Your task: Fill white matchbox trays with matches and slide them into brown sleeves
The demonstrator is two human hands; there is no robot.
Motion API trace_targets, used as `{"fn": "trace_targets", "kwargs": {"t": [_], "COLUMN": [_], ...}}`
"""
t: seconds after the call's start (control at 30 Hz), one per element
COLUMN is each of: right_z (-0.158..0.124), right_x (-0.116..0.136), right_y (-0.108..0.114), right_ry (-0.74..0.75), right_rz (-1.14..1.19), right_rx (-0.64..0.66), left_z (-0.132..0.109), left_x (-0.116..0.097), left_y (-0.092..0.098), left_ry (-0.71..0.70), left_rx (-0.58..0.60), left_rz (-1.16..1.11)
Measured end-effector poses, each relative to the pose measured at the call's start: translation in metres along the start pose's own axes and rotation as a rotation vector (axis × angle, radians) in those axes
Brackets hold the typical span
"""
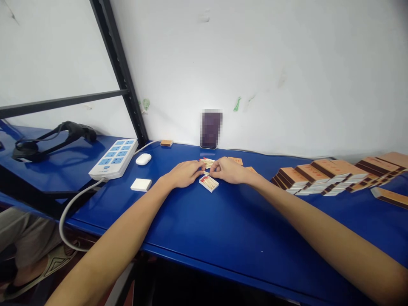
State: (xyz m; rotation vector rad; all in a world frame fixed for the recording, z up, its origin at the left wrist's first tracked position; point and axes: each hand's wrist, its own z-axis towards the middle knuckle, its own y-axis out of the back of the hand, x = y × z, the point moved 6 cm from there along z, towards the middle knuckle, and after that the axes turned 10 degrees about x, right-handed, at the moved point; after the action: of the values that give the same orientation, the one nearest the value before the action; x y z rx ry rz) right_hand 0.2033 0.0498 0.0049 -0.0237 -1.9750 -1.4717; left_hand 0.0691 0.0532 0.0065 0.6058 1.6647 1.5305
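My left hand and my right hand meet over the blue table, fingertips pinched almost together. A few pale matchsticks lie between the fingertips, gripped from both sides. Just in front of them sits a small white matchbox tray, holding several red-tipped matches. Behind the fingers is a loose pile of matches, partly covered by the hands. Orange matchbox sleeves lie behind my right hand, partly hidden by it.
Many stacked matchboxes spread along the right. On the left are a power strip, a white earbud case, a white box and a black headset. A phone leans on the wall. A person's leg shows lower left.
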Motion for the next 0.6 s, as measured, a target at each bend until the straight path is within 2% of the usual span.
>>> {"fn": "trace_targets", "kwargs": {"t": [0.17,0.37,0.6], "right_z": [-0.0001,-0.0011,-0.0013], "right_x": [0.0023,0.0032,0.0022], "right_y": [0.0038,0.0029,0.0009], "right_ry": [0.019,0.019,0.043], "right_rz": [-0.079,-0.159,-0.165], "right_rx": [-0.044,-0.028,0.002], "left_z": [0.0032,0.0039,0.0072], "left_x": [-0.0051,-0.0054,-0.0051], "left_y": [-0.0021,-0.0035,-0.0099], "left_ry": [0.035,0.028,0.086], "left_rx": [0.081,0.118,0.151], "left_rz": [0.124,0.169,0.255]}}
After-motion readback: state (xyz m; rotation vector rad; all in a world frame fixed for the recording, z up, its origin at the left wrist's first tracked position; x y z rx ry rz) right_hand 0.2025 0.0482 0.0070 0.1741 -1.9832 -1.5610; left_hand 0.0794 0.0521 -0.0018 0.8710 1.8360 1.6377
